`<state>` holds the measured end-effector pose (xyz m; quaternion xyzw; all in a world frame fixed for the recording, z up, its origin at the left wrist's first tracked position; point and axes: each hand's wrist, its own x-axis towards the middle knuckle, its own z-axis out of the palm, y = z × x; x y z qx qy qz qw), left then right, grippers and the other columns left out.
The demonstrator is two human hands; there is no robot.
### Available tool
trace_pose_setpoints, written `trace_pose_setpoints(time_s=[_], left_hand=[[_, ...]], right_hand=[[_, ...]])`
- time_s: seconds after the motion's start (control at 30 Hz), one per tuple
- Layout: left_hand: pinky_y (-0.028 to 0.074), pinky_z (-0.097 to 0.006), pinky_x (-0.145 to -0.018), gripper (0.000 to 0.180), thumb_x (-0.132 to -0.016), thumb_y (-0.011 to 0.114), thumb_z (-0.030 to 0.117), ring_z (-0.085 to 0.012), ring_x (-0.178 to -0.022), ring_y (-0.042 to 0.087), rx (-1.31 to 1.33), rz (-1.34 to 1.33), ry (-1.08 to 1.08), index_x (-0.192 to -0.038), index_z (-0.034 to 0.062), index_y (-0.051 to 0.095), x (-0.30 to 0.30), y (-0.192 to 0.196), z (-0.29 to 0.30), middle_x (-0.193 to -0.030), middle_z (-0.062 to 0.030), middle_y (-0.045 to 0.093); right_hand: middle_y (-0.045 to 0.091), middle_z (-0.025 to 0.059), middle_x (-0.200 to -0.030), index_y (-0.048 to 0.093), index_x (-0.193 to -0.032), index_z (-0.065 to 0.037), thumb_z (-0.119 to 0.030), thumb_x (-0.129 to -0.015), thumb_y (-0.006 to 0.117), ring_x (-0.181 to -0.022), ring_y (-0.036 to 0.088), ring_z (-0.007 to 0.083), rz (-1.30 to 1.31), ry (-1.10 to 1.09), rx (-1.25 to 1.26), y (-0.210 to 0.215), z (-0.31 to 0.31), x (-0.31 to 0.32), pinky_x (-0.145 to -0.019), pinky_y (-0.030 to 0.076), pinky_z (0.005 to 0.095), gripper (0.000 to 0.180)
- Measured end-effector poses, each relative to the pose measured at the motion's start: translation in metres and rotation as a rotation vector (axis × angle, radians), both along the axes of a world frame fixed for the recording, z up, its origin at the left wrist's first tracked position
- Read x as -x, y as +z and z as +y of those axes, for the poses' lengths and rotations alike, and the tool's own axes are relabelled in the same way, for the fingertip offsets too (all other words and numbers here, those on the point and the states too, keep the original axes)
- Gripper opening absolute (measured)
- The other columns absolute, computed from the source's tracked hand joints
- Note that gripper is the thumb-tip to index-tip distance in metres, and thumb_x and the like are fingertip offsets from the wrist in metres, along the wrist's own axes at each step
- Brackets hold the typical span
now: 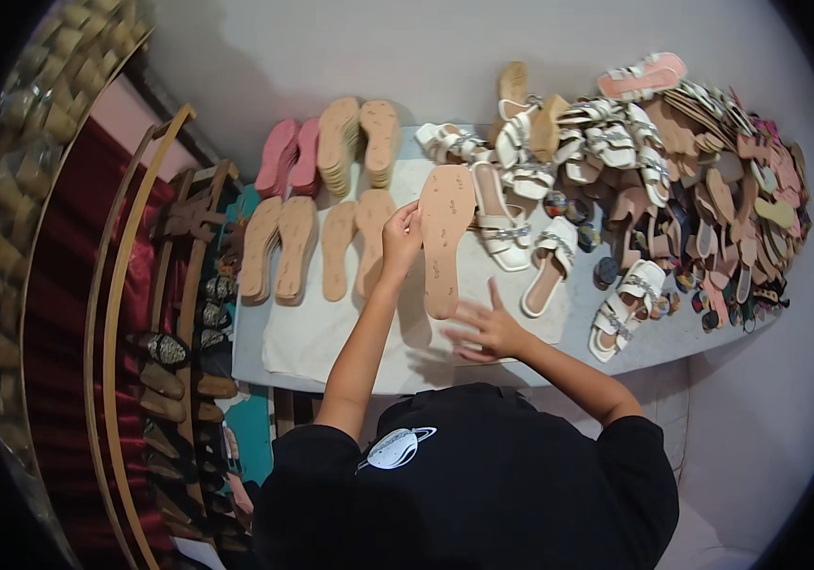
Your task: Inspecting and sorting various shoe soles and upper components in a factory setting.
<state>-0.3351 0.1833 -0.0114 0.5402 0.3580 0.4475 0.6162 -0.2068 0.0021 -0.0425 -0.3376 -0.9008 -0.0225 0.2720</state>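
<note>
My left hand (402, 239) grips the edge of a tan shoe insole (448, 223) with small dark marks on it, holding it above the table with its wide end away from me. My right hand (483, 331) is open beside the narrow heel end, fingers spread and a little blurred. Left of the held piece, stacks of tan insoles (297, 249) and a single flat insole (338, 252) lie on a white cloth (317, 332). Behind them stand taller tan stacks (339, 142) and pink stacks (278, 157).
White strappy sandals (502, 218) lie right of the held insole. A large heap of mixed shoes and soles (730, 209) covers the table's right end. A wooden rack with shoes (165, 380) stands at the left, beside a red curtain (65, 332).
</note>
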Motion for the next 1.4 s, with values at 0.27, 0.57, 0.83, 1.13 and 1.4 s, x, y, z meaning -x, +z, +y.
trace_pose_setpoints(time_s=[0.27, 0.57, 0.83, 1.13, 1.4], left_hand=[[0.046, -0.022, -0.074, 0.031, -0.092, 0.047, 0.014, -0.0117, -0.087, 0.058, -0.080, 0.054, 0.291, -0.116, -0.0056, 0.049, 0.114, -0.029, 0.034, -0.100, -0.0103, 0.062], [0.043, -0.024, -0.082, 0.031, -0.089, 0.049, 0.009, -0.0128, -0.094, 0.056, -0.172, 0.272, 0.356, -0.115, -0.0095, 0.051, 0.176, -0.054, 0.062, -0.110, -0.0126, 0.058], [0.050, -0.026, -0.070, 0.038, -0.083, 0.058, 0.007, -0.0173, -0.089, 0.061, 0.004, 0.184, 0.242, -0.117, -0.0071, 0.048, 0.184, -0.084, 0.036, -0.105, -0.0159, 0.060], [0.051, -0.026, -0.071, 0.038, -0.082, 0.060, 0.006, -0.0175, -0.087, 0.061, 0.023, 0.214, 0.253, -0.116, -0.0064, 0.048, 0.190, -0.095, 0.038, -0.102, -0.0154, 0.059], [0.048, -0.028, -0.078, 0.040, -0.081, 0.061, 0.009, -0.0203, -0.092, 0.060, -0.079, 0.377, 0.261, -0.115, -0.0072, 0.051, 0.193, -0.104, 0.040, -0.105, -0.0165, 0.059]], right_hand=[[0.026, 0.0171, -0.141, 0.034, -0.134, -0.007, -0.063, -0.069, 0.057, -0.133, 0.013, 0.0399, 0.166, -0.524, 0.104, -0.006, 0.067, 0.118, -0.092, -0.011, 0.0686, 0.089], [0.039, 0.0149, -0.134, 0.040, -0.130, -0.007, -0.059, -0.069, 0.060, -0.130, 0.027, 0.0315, 0.116, -0.496, 0.041, -0.017, 0.117, 0.181, -0.091, -0.012, 0.0694, 0.082], [0.044, 0.0172, -0.128, 0.046, -0.123, -0.002, -0.057, -0.069, 0.060, -0.130, 0.027, 0.0317, 0.043, -0.590, 0.033, -0.035, 0.156, 0.185, -0.090, -0.005, 0.0739, 0.078], [0.047, 0.0146, -0.125, 0.047, -0.122, -0.002, -0.057, -0.069, 0.059, -0.128, 0.032, 0.0285, 0.025, -0.578, 0.113, -0.046, 0.164, 0.188, -0.090, -0.006, 0.0737, 0.077], [0.049, 0.0134, -0.122, 0.048, -0.120, -0.002, -0.055, -0.068, 0.061, -0.126, 0.033, 0.0275, 0.003, -0.602, 0.163, -0.050, 0.167, 0.193, -0.089, -0.005, 0.0748, 0.075]])
